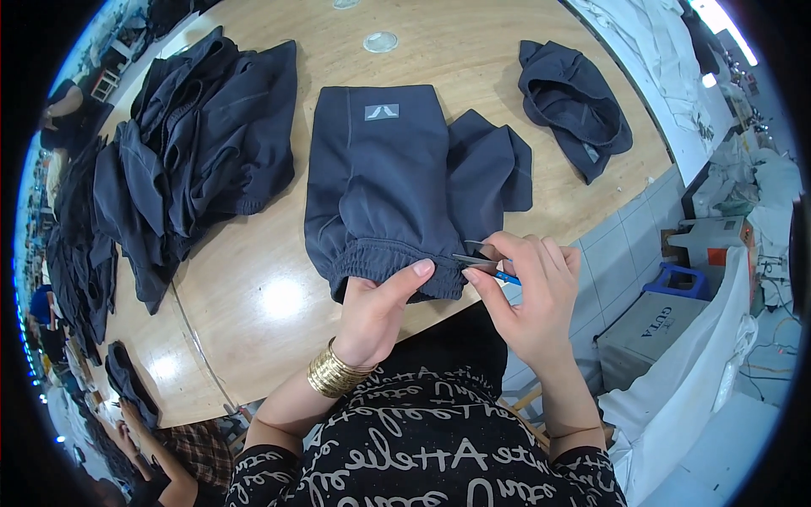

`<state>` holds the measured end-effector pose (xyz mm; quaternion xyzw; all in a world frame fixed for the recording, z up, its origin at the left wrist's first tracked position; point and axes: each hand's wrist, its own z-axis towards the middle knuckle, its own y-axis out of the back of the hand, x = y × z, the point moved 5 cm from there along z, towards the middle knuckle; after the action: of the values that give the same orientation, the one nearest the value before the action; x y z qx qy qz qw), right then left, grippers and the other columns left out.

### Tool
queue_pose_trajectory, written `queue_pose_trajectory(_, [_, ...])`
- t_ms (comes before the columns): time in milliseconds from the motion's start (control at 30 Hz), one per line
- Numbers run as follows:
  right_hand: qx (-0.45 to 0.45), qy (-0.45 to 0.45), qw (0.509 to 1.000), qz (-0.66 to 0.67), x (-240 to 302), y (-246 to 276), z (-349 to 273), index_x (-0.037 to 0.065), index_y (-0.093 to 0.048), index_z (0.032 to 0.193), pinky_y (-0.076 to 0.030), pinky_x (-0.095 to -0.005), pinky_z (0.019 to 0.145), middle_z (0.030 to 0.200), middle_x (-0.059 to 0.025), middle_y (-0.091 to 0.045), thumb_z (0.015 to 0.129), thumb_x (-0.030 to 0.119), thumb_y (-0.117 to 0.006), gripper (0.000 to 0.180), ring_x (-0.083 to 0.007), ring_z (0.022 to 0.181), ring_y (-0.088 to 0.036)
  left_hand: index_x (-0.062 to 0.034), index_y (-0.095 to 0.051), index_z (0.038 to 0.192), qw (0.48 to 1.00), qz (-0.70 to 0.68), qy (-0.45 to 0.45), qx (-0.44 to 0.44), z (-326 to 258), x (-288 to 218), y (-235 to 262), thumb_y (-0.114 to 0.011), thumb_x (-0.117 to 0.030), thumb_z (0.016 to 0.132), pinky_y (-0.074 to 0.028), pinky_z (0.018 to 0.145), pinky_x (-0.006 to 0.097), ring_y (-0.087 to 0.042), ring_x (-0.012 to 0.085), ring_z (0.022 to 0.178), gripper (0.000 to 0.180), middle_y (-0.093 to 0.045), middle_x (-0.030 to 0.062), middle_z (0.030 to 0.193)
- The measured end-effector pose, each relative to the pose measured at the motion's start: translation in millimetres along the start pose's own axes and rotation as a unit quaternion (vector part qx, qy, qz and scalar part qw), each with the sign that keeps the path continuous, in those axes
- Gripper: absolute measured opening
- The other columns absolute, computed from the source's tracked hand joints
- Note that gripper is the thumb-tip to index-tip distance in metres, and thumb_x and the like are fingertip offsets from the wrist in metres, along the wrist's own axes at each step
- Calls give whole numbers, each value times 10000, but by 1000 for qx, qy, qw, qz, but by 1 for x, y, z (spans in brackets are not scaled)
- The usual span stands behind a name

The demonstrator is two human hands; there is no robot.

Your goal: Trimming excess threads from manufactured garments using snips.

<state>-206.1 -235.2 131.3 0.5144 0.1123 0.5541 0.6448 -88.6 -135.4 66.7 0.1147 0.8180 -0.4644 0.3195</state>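
Note:
Dark grey elastic-waist shorts [393,182] lie on the table in front of me, with the gathered waistband toward me and a small pale patch at the far end. My left hand [376,308] grips the waistband, thumb on top and fingers tucked inside or beneath it, mostly hidden. In my right hand [541,296] is a pair of small thread snips [482,262] with a blue handle, pinched between thumb and fingers. Their blades point left at the waistband's right end, close to the fabric. Any thread between the blades is too small to make out.
A heap of dark garments [203,144] covers the left of the wooden table [262,338]. Another dark garment [579,106] lies far right. A co-worker's arm [165,456] shows at lower left. Right of the table stand a grey box [650,329] and a blue stool [676,280].

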Motion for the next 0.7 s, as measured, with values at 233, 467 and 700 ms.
queue_pose_trajectory(233, [12, -10, 1000, -18, 2, 3, -1, 133, -610, 947, -276, -317, 651, 698, 39, -524, 741, 236, -715, 253, -147, 657, -478, 23, -540, 1159, 1000, -7, -14, -17, -2, 2, 2, -617, 5, 844, -454, 926, 330, -595, 171, 1021, 325, -617, 99, 1115])
queue_pose_trajectory(467, [25, -40, 998, 43, 0, 0, -3, 123, -610, 933, -291, -312, 665, 724, 39, -561, 734, 206, -731, 247, -139, 658, -500, 13, -538, 1153, 1000, -4, -27, -9, -3, 4, 3, -610, 24, 839, -460, 913, 323, -596, 167, 1015, 322, -617, 91, 1111])
queue_pose_trajectory(700, [53, -271, 862, 424, -13, -19, -13, 86, -604, 953, -315, -246, 605, 757, 31, -602, 714, 144, -763, 293, -77, 632, -482, 16, -526, 1163, 999, -38, -4, 2, -4, 5, -1, -572, 23, 854, -442, 939, 345, -583, 186, 1039, 313, -610, 101, 1116])
